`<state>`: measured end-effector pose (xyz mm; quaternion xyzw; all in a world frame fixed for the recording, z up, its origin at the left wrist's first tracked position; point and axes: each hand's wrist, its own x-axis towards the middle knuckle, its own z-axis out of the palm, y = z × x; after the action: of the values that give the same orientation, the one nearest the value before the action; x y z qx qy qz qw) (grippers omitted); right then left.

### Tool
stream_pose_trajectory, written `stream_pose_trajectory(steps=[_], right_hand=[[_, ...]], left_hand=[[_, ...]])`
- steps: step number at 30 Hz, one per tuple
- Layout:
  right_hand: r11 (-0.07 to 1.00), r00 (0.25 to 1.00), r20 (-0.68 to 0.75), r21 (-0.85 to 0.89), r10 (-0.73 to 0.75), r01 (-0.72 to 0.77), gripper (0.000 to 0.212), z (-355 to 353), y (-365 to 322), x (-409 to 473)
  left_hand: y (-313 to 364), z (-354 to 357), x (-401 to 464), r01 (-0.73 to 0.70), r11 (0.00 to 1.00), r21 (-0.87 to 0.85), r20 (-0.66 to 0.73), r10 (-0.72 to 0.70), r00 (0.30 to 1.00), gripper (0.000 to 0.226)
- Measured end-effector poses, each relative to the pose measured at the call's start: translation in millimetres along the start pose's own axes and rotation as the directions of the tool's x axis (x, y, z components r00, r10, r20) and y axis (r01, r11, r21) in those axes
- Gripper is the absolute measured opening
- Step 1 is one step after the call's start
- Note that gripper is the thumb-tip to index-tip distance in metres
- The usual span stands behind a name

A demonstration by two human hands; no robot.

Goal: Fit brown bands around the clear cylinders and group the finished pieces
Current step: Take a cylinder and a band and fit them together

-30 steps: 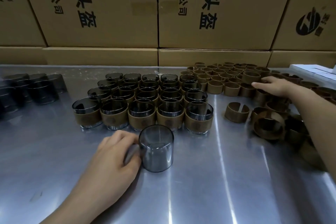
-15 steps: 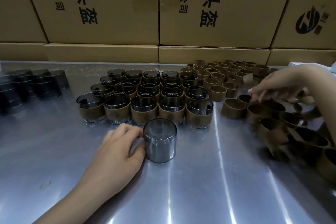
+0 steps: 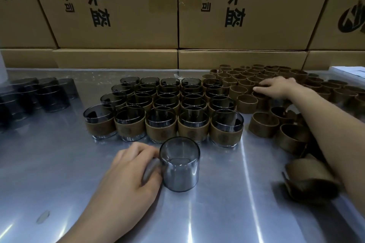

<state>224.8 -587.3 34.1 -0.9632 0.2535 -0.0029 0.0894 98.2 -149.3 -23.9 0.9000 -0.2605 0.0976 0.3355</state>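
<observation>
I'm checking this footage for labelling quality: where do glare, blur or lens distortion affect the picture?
Head view: bright streaks of glare run down the metal table; the bare cylinders at far left are dark and smeared; the fallen band at right is soft; the cardboard boxes lean outward, a wide-angle effect. The held cylinder stays sharp.

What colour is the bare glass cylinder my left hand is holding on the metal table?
Smoky grey and see-through, with no brown band; the bare glass cylinder shows best in the head view.
</observation>
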Motion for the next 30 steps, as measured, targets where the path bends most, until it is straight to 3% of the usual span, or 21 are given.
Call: stream_pose_trajectory(steps=[2,5,12,17,19,21,23,25,27,30], right_hand=[[0.997,0.998,0.066,0.071,-0.024,0.020,0.059,1,-9,4],[0.990,0.997,0.039,0.126,-0.062,0.057,0.043,-2,-13,2],[0.990,0.989,0.105,0.107,-0.102,0.090,0.022,-11,-16,-34],[0.992,0.989,0.096,0.075,-0.110,0.103,0.025,-7,-27,-76],[0.990,0.992,0.026,0.060,-0.126,0.124,0.030,-4,-33,-95],[0.988,0.982,-0.143,0.072,-0.122,0.133,0.037,-1,-37,-115],[0.982,0.934,-0.336,0.091,-0.123,0.162,0.034,4,-43,-142],[0.968,0.892,-0.431,0.132,-0.136,0.212,0.030,8,-51,-171],[0.953,0.894,-0.420,0.172,-0.156,0.248,0.029,12,-60,-199],[0.945,0.964,-0.225,0.258,-0.145,0.202,0.041,10,-67,-238]], left_hand=[[1,0,0,0.001,1.000,-0.002,0.005,-0.001,1.000,0.010],[0,1,-1,0.003,1.000,-0.003,-0.002,-0.003,1.000,0.010],[-2,4,1,0.006,0.999,0.039,-0.016,-0.006,1.000,0.008],[-2,4,3,-0.002,1.000,0.023,-0.005,0.002,1.000,0.015],[-2,4,4,0.007,1.000,0.027,-0.007,-0.006,1.000,0.016],[-2,5,6,0.022,0.999,0.035,-0.001,-0.022,1.000,0.017],[-1,4,7,0.038,0.999,0.028,0.009,-0.038,0.999,0.018],[0,3,8,0.046,0.999,0.013,0.012,-0.046,0.999,0.021],[1,0,7,0.046,0.996,-0.070,-0.002,-0.046,0.999,0.030],[7,-8,3,-0.007,0.964,-0.268,-0.048,-0.007,0.999,0.047]])
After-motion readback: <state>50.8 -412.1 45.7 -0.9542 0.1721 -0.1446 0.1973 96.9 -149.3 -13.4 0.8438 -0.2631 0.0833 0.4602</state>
